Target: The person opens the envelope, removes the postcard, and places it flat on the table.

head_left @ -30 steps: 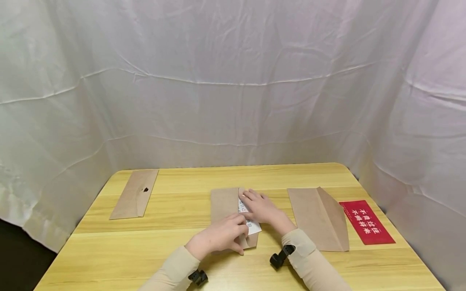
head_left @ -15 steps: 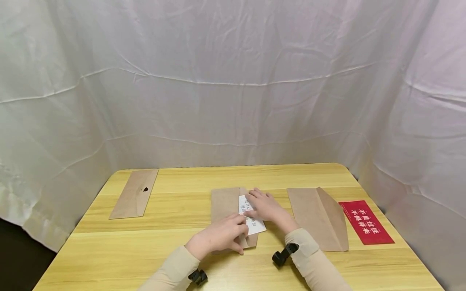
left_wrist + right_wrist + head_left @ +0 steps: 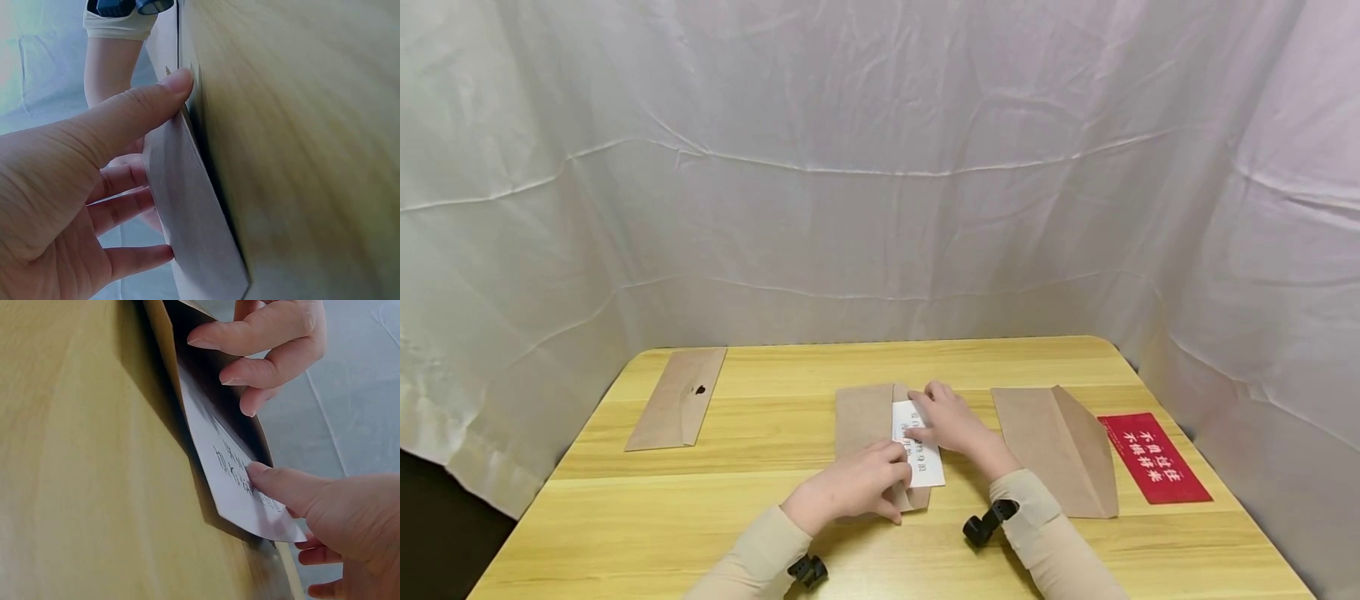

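In the head view a brown paper envelope point(image 3: 863, 417) lies mid-table, its flap side facing right. My left hand point(image 3: 853, 483) grips its near part, thumb low at the near edge and fingers over the top. The left wrist view shows this envelope point(image 3: 194, 219) between the thumb and spread fingers of my left hand point(image 3: 56, 181). A white card point(image 3: 929, 467) with black writing lies at the envelope's mouth. My right hand point(image 3: 955, 427) holds the card, its thumb on the written face. In the right wrist view the card point(image 3: 219, 481) reaches into the dark opening.
Another brown envelope point(image 3: 1052, 450) lies flap-out to the right, beside a red card point(image 3: 1159, 458) with white writing. A closed brown envelope point(image 3: 677, 400) with a dark seal is at the far left. White curtains point(image 3: 880, 233) surround the wooden table point(image 3: 775, 367).
My right hand has shifted slightly right. The white card has slid a little right and turned straighter, so more of its writing shows. My left hand has stayed on the envelope.
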Demonstrator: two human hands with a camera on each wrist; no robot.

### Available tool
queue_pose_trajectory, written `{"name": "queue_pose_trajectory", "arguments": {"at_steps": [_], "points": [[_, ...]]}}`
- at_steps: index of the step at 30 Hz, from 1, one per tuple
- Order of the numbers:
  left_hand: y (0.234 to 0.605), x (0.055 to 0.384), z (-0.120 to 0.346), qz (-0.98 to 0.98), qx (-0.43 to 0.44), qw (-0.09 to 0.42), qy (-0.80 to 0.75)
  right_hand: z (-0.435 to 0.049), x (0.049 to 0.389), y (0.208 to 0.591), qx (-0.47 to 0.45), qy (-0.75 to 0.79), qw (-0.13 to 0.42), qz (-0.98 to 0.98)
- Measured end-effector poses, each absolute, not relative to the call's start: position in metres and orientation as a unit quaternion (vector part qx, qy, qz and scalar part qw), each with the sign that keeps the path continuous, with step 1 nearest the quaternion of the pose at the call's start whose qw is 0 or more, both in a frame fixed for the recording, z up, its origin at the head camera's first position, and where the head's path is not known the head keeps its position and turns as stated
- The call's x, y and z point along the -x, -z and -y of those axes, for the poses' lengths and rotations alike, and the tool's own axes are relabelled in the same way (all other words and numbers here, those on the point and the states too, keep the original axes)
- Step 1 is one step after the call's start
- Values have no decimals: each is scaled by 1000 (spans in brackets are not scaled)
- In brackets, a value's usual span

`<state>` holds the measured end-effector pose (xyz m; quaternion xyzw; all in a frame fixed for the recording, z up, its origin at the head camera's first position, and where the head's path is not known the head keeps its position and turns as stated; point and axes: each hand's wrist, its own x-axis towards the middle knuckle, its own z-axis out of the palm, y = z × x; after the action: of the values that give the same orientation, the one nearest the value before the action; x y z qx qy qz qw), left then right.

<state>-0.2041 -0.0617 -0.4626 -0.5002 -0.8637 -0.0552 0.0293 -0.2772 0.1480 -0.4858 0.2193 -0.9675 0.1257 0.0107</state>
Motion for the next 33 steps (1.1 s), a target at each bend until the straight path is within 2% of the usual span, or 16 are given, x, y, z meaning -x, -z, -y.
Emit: {"name": "queue_pose_trajectory", "arguments": {"at_steps": [15,33], "points": [[463,204,61,864,499,33,51,-152,277,479,-227,-129,48,964],[458,205,64,870,488,6,76,-175,279,475,-208,-136,51,967]]}}
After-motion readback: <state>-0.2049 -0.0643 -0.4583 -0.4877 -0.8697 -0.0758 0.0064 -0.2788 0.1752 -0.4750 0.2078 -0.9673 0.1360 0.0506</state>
